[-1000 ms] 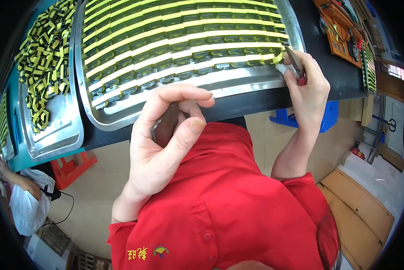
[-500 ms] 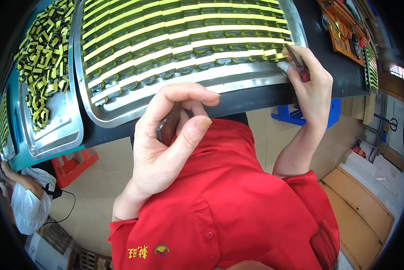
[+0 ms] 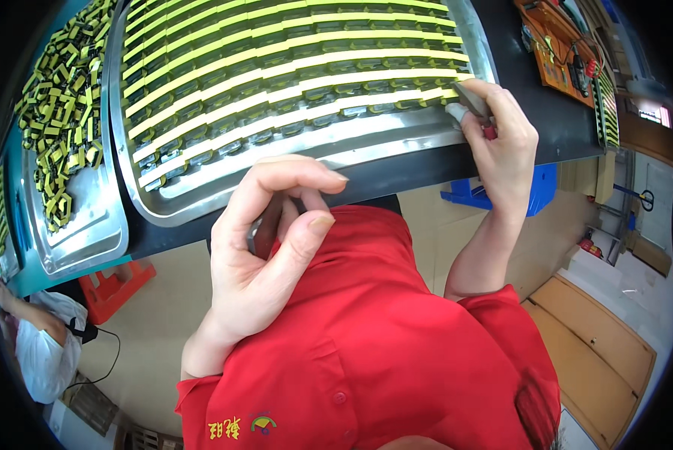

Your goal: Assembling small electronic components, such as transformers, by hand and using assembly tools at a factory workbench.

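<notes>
Dark desk (image 3: pixel 561 127) bearing tray (image 3: pixel 396 150) of yellow-taped parts; right hand (image 3: pixel 501 139) pinching tool (image 3: pixel 471 101) at row's end; left hand (image 3: pixel 269 247) curled around small dark piece (image 3: pixel 265 229).

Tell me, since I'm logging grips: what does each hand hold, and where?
Left hand pinches a small dark part between thumb and fingers. Right hand grips a red-handled tool by its handle at the tray edge.

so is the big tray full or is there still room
Nearly full: yellow-taped parts fill the big metal tray in rows, with only a bare strip along its near edge.
</notes>
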Available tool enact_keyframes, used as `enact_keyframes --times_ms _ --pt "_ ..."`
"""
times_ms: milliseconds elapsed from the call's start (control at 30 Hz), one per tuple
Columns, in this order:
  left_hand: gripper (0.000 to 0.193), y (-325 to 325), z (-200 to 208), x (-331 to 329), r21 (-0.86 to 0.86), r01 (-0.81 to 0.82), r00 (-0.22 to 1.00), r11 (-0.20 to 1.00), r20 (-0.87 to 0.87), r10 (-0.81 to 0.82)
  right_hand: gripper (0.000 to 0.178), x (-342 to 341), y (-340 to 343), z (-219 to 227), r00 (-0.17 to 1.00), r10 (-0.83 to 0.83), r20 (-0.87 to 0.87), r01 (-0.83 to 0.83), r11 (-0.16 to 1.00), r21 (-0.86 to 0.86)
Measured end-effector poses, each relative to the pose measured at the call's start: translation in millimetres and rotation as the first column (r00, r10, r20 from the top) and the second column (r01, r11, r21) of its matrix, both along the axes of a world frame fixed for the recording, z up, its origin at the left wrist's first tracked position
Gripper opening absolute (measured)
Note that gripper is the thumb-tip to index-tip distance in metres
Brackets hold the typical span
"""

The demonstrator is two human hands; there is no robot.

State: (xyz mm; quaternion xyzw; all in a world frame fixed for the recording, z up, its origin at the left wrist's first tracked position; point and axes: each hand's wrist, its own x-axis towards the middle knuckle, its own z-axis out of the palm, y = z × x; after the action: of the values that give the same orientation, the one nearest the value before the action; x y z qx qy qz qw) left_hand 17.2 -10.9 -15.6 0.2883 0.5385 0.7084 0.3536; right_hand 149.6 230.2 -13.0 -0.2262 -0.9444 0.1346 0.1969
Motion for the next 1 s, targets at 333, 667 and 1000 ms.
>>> enact_keyframes --times_ms 333,667,1000 --pt "0.032 -8 3 -5 -0.026 -0.09 0.912 0.996 -0.403 0.072 0.032 27 7 5 0.985 -0.165 -0.058 0.14 0.941 -0.309" --pt "0.027 -140 10 -113 -0.107 -0.946 0.167 0.305 -0.969 0.181 0.023 28 5 11 0.974 0.082 -0.211 -0.149 0.933 -0.328" --pt "0.057 -135 -4 -131 -0.316 -0.899 0.387 0.304 -0.897 0.211 0.013 -26 -51 20 0.925 0.298 -0.236 -0.368 0.857 -0.36"
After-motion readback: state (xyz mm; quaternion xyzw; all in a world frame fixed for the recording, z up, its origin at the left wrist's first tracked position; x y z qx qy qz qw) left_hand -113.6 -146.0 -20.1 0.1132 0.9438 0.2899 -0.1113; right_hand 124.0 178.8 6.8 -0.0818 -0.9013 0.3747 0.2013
